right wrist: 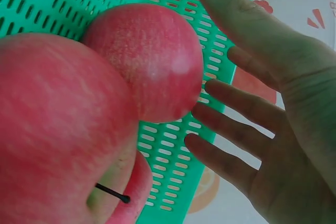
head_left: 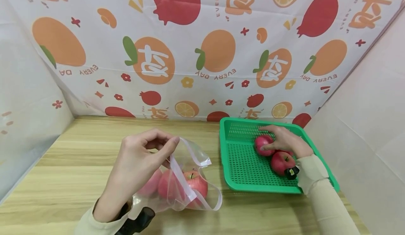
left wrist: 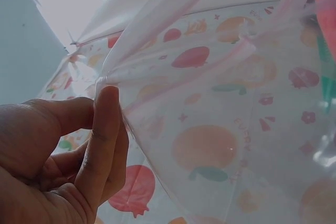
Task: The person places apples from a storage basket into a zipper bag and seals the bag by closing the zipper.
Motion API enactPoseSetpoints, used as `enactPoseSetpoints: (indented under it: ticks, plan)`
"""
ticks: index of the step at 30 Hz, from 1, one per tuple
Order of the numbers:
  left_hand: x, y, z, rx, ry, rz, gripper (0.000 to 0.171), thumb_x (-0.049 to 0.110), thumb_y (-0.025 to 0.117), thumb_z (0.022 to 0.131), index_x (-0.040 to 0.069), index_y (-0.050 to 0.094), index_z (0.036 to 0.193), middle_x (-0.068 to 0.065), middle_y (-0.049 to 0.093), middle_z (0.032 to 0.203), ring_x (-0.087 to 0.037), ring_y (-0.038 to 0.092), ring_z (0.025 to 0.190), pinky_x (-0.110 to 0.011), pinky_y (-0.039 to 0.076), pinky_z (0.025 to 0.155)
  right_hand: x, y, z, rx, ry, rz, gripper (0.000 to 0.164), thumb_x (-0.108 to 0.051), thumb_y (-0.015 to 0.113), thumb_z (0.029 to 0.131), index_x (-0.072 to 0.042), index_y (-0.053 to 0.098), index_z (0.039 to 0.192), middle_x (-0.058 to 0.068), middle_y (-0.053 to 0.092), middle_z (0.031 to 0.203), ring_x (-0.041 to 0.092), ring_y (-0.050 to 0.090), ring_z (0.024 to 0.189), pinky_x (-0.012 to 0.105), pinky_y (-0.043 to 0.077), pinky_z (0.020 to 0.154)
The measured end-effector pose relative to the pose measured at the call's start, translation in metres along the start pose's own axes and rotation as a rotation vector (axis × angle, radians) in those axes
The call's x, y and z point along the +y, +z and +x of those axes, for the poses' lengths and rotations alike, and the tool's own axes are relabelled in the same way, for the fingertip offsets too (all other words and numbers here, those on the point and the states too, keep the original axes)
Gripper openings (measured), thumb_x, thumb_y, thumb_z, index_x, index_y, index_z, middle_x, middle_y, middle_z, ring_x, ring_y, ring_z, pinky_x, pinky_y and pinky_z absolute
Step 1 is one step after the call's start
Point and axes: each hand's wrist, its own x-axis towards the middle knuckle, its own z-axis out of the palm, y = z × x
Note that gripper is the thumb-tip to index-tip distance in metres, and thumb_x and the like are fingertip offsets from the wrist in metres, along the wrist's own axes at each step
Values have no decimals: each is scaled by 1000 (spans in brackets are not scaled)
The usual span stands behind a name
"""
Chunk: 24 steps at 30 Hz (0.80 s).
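Note:
On the wooden table lies a clear zip bag (head_left: 190, 154) with red apples (head_left: 198, 185) inside. My left hand (head_left: 169, 145) pinches the bag's rim between thumb and fingers and lifts it, so the mouth gapes. In the left wrist view the thumb (left wrist: 107, 114) presses the plastic rim of the bag (left wrist: 220, 103). To the right stands a green slotted basket (head_left: 223, 150) with two red apples. My right hand (head_left: 275, 136) reaches into it with fingers spread beside the far apple (head_left: 262, 144); the wrist view shows the fingers (right wrist: 231, 106) straight and just off that apple (right wrist: 152, 66). The near apple (head_left: 281, 163) lies by my wrist.
A fruit-print cloth (head_left: 202, 52) hangs behind the table (head_left: 79, 164). Plain white panels (head_left: 364, 122) close in the left and right sides. The basket sits close to the right panel.

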Motion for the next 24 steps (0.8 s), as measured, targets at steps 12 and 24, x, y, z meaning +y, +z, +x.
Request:
enactPoseSetpoints:
  ticks: [12,24]
  plan:
    - [2,0,2,-15,0,-9,6,12,76,92,6,76,92,-3,73,76,-11,68,55,-29,59,54,4,5,0,-4,-1,21,74,-37,85,83,-8,56,145,16,56,146,34,56,124,52,56,96]
    - [1,1,-2,0,-3,-9,5,11,77,92,6,75,92,-3,72,75,-11,68,55,-29,59,54,2,7,2,-40,19,34,75,-39,85,83,-8,56,145,16,59,141,32,57,118,49,58,92]
